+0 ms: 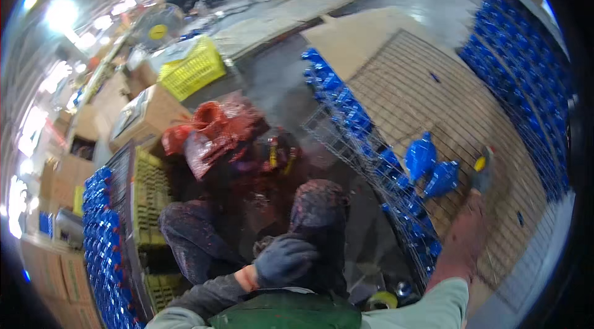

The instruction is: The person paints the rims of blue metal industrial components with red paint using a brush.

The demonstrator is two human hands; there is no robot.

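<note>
My left hand [281,259], in a dark grey glove, rests against my paint-spattered knee with its fingers curled and nothing visible in it. My right hand [481,175] reaches out over a wire mesh rack [433,112] lined with cardboard. It is blurred and seems to grip a small tool with a yellow and red tip [481,161]. Just left of it, two loose blue painted metal parts [431,168] lie on the mesh. A row of similar blue parts [346,109] runs along the rack's near edge.
Red-stained plastic bags and a can [216,134] sit in front of my knees. A rack of blue parts [102,236] and a yellow crate [151,193] stand at left. Cardboard boxes [148,115], a yellow basket [192,69] and a fan [158,26] lie beyond. More blue parts [526,69] line the right.
</note>
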